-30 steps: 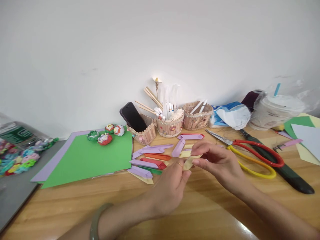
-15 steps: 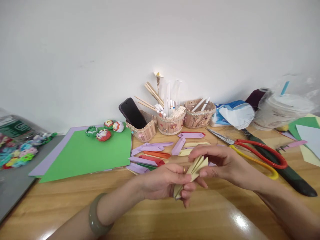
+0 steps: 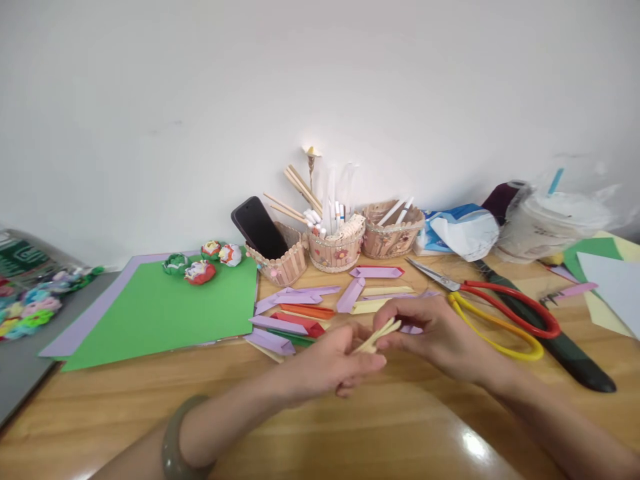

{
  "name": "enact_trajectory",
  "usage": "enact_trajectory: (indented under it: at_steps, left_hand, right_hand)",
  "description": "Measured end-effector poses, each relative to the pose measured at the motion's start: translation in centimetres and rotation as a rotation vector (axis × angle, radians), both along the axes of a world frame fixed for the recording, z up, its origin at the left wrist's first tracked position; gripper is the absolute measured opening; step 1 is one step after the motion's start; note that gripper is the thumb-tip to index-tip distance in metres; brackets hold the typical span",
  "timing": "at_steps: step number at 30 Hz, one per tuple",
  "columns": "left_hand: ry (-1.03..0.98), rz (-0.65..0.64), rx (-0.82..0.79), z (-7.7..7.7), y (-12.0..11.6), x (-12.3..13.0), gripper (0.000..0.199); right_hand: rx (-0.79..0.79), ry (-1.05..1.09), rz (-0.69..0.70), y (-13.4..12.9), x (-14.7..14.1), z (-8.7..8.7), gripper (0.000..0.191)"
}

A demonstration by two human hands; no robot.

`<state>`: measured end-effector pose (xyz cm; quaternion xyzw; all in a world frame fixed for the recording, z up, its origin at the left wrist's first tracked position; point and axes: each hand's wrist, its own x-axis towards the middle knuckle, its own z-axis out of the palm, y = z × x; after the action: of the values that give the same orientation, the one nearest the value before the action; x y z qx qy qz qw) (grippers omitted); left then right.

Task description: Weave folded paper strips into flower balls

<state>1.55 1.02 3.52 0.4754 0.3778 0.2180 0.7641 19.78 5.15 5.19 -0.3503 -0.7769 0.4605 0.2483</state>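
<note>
Between my two hands, above the front of the wooden table, is a folded pale-yellow paper piece [image 3: 379, 337], its layered edges pointing up and right. My left hand [image 3: 334, 361] is closed around its lower part, which the fingers mostly hide. At its upper end, the thumb and fingers of my right hand [image 3: 425, 328] pinch the paper. Just behind my hands lie several folded paper strips in purple [image 3: 277, 321], red [image 3: 313, 327], orange [image 3: 306, 311] and yellow [image 3: 387, 291].
Scissors [image 3: 480, 300] with red and yellow handles lie at right over a dark green tool [image 3: 575, 360]. Green paper [image 3: 165, 313] bears several small paper flowers [image 3: 200, 272]. Decorated baskets [image 3: 337, 255], one holding a phone [image 3: 260, 230], stand by the wall, with a lidded cup [image 3: 545, 227] at right.
The yellow paper has turned so that its thin layered edge faces me. My left hand now covers more of its lower part. The whole view has shifted slightly.
</note>
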Motion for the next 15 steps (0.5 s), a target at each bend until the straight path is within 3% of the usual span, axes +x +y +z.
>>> enact_trajectory:
  at_steps: [3,8,11,15]
  left_hand:
    - [0.342,0.174,0.448,0.3,-0.5,0.3,0.025]
    - [0.773,0.183,0.689,0.8,-1.0,0.4,0.028]
    - [0.742,0.212,0.683,0.5,-1.1,0.6,0.027]
    - [0.411,0.153,0.329,-0.5,-0.6,1.3,0.030]
  right_hand:
    - [0.034,0.022,-0.096,-0.4,-0.7,-0.7,0.015]
    - [0.098,0.081,-0.267,-1.4,-1.4,-1.8,0.017]
    - [0.131,0.101,-0.295,-2.0,-1.3,-1.8,0.016]
    - [0.120,0.128,-0.277,-2.5,-0.4,-1.6,0.014]
